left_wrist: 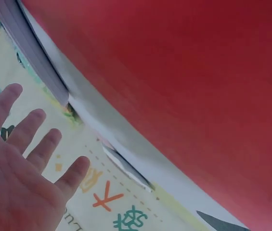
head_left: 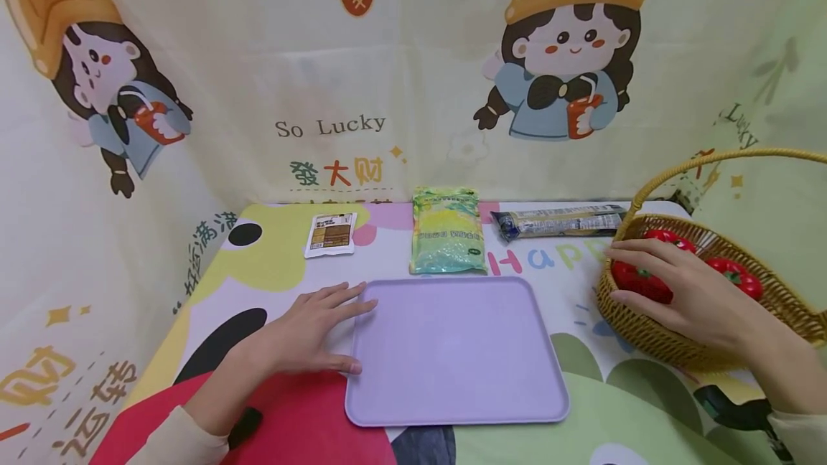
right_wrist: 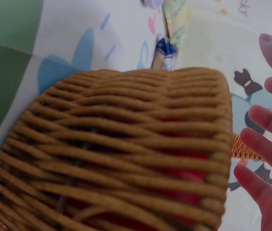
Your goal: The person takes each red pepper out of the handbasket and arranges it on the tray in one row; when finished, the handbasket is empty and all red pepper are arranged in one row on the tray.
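My left hand is spread at the left edge of a lavender tray, thumb and fingertips right at its rim. In the left wrist view, the left fingers are apart and straight, holding nothing. Over a wicker basket at the right, my right hand reaches in above round, glossy red vegetables with green stems. Its fingers lie loosely extended and overlap the nearest vegetable in the head view. From the right wrist, the right fingers show above the basket's woven rim, gripping nothing.
Behind the tray lie a small white-and-brown packet, a green-yellow bag and a long dark-ended package. The basket's tall handle arches above its far side. A printed curtain hangs along the table's back.
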`<state>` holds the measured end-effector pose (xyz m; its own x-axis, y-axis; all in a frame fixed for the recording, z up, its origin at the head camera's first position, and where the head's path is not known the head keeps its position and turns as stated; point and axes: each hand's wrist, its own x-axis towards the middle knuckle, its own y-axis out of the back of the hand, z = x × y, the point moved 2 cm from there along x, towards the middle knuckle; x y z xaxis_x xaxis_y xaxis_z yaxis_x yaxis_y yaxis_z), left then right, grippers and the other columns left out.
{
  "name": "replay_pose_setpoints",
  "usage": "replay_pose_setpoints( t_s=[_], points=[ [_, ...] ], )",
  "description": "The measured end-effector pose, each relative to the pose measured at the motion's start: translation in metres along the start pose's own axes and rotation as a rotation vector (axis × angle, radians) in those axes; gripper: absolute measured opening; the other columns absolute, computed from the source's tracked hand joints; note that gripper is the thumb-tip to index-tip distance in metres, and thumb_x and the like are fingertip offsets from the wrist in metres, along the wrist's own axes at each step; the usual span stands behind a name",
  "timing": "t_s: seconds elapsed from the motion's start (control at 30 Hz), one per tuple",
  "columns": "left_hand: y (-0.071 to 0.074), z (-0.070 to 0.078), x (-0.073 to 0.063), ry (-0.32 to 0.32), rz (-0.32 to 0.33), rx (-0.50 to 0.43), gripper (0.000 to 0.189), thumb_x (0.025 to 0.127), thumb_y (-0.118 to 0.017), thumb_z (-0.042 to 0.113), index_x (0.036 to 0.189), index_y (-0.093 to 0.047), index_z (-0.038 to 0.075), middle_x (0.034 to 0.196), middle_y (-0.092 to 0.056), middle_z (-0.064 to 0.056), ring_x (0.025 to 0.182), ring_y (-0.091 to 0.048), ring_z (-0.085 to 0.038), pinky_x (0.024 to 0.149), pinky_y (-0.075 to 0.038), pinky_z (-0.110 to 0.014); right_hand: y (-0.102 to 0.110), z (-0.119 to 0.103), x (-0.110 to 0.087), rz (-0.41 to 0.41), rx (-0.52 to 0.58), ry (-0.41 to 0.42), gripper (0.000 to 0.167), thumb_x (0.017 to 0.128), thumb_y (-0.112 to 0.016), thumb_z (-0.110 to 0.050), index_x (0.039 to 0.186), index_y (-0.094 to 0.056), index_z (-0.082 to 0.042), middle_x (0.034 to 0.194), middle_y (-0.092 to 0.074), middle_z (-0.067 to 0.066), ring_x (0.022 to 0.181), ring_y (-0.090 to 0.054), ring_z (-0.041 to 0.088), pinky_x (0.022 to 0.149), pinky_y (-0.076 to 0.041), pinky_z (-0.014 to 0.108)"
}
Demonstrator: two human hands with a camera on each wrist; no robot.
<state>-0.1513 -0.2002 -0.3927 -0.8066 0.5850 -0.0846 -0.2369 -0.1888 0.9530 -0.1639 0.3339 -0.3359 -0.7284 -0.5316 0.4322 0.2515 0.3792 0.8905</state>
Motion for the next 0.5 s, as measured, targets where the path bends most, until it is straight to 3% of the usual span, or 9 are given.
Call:
replay_pose_setpoints(
  t_s=[0.13, 0.23, 0.3, 0.37, 0.5],
  points=[
    [-0.001, 0.0, 0.003, -0.008, -0.015, 0.008, 0.09, 0.076, -0.074, 0.075, 0.152, -0.05, 0.034, 0.164, -0.038, -0.004, 0.151, -0.031, -0.038, 0.11, -0.032, -0.07, 0.005, 0.007, -0.008, 0.003, 0.017, -0.034, 0.08, 0.067, -0.097, -0.017, 0.14, -0.063, -0.019, 0.136, -0.06, 0.0, 0.119, -0.052, 0.013, 0.102, -0.026, 0.001],
    [-0.002, -0.002, 0.001, -0.004, -0.019, 0.057, 0.087, 0.076, -0.073, 0.075, 0.15, -0.053, 0.034, 0.163, -0.039, -0.005, 0.15, -0.033, -0.039, 0.109, -0.034, -0.07, 0.005, 0.012, -0.011, -0.032, 0.03, -0.117, 0.081, 0.069, -0.097, -0.021, 0.142, -0.061, -0.02, 0.138, -0.058, 0.0, 0.113, -0.053, 0.01, 0.088, -0.046, 0.01],
    [-0.004, -0.002, 0.002, -0.017, -0.017, 0.093, 0.086, 0.077, -0.071, 0.077, 0.149, -0.053, 0.034, 0.163, -0.04, -0.005, 0.15, -0.035, -0.038, 0.109, -0.036, -0.069, 0.006, 0.017, -0.013, -0.063, 0.042, -0.18, 0.079, 0.074, -0.095, -0.023, 0.144, -0.059, -0.021, 0.138, -0.057, -0.001, 0.109, -0.055, 0.011, 0.078, -0.053, 0.018],
    [-0.004, -0.002, 0.0, -0.025, -0.018, 0.121, 0.085, 0.078, -0.07, 0.076, 0.149, -0.054, 0.033, 0.162, -0.041, -0.006, 0.149, -0.036, -0.038, 0.11, -0.036, -0.067, 0.004, 0.02, -0.013, -0.084, 0.068, -0.217, 0.078, 0.075, -0.094, -0.023, 0.144, -0.058, -0.022, 0.138, -0.056, 0.0, 0.105, -0.056, 0.011, 0.071, -0.057, 0.026],
    [-0.002, 0.001, -0.003, -0.021, -0.034, 0.11, 0.084, 0.079, -0.071, 0.074, 0.15, -0.054, 0.032, 0.162, -0.041, -0.006, 0.149, -0.036, -0.038, 0.11, -0.036, -0.066, 0.003, 0.027, -0.016, -0.099, 0.089, -0.236, 0.077, 0.076, -0.094, -0.022, 0.144, -0.058, -0.023, 0.136, -0.056, 0.001, 0.101, -0.055, 0.005, 0.069, -0.055, 0.026]
  ],
)
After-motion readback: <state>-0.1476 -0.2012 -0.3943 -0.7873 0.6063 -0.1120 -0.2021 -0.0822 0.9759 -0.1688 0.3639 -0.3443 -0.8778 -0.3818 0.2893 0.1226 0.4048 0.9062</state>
